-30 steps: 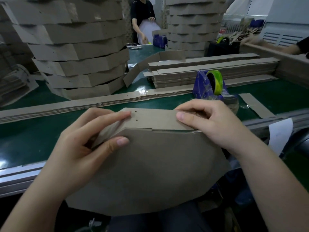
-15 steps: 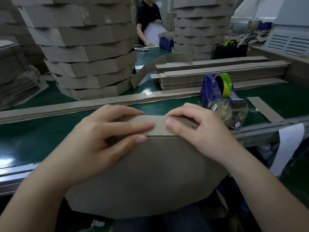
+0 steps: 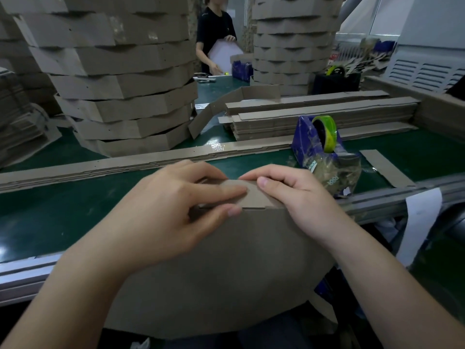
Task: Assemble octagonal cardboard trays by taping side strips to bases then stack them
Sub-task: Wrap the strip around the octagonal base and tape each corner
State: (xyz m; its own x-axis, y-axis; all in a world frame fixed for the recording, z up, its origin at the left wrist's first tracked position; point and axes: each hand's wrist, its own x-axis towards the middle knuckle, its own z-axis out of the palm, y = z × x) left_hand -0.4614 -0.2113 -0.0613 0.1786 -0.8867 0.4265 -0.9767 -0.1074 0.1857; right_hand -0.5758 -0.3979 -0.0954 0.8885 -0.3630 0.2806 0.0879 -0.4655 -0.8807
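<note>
Both hands meet at the far edge of a flat cardboard base [image 3: 226, 268] that lies tilted over the person's lap and the near rail of the worktop [image 3: 50, 217]. The left hand [image 3: 161, 217] pinches a folded side strip [image 3: 247, 195] against that edge, fingers laid on top and thumb pressing below; the right hand [image 3: 294, 197] grips the same strip from the other side, fingertips curled over its top, almost touching the left fingers. Just beyond the right hand stands a blue tape dispenser [image 3: 324, 147] with a yellow-green roll. A long strip [image 3: 125, 165] lies across the green worktop behind the hands, a pile of strips [image 3: 322, 117] farther back, and tall stacks of finished trays [image 3: 120, 79] rise at the left and centre rear
</note>
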